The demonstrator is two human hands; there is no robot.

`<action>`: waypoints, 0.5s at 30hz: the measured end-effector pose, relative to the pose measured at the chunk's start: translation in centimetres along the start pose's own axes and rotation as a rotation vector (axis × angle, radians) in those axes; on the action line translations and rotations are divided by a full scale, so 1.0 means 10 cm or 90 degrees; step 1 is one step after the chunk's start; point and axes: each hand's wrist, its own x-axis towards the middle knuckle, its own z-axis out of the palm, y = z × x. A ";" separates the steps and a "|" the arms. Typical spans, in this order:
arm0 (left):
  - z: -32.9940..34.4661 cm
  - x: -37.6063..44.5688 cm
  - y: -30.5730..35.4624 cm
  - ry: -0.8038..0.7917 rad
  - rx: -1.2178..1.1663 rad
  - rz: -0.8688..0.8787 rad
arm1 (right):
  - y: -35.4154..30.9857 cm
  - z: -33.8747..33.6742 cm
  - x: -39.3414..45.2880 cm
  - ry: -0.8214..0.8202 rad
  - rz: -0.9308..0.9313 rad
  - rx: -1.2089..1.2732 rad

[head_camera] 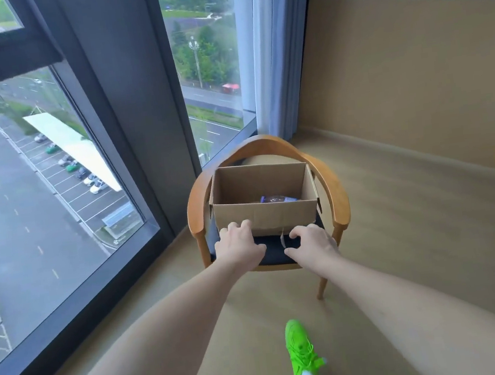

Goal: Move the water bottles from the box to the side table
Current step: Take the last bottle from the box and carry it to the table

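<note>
Left hand (236, 242) at frame centre, fingers curled against the near wall of the cardboard box (266, 216), grip unclear. Right hand (311, 241) just beside, fingers bent loosely over the dark chair seat (274, 248), holding nothing. Above both hands, inside the box, one water bottle (277, 198) lying flat, mostly hidden behind the near wall.
</note>
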 end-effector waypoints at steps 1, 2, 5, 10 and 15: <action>0.00 0.14 0.00 -0.004 0.006 -0.001 | -0.02 0.00 0.14 0.002 0.004 0.006; 0.00 0.28 0.01 -0.008 0.012 0.000 | -0.03 0.00 0.28 0.001 0.008 0.012; 0.02 0.74 0.02 -0.016 0.027 0.009 | -0.07 -0.01 0.77 -0.014 0.009 0.023; 0.08 1.73 0.06 -0.027 0.002 -0.005 | -0.14 -0.03 1.90 -0.026 0.003 0.042; 0.13 2.79 0.06 -0.059 -0.008 -0.066 | -0.06 0.01 3.01 -0.083 0.038 0.033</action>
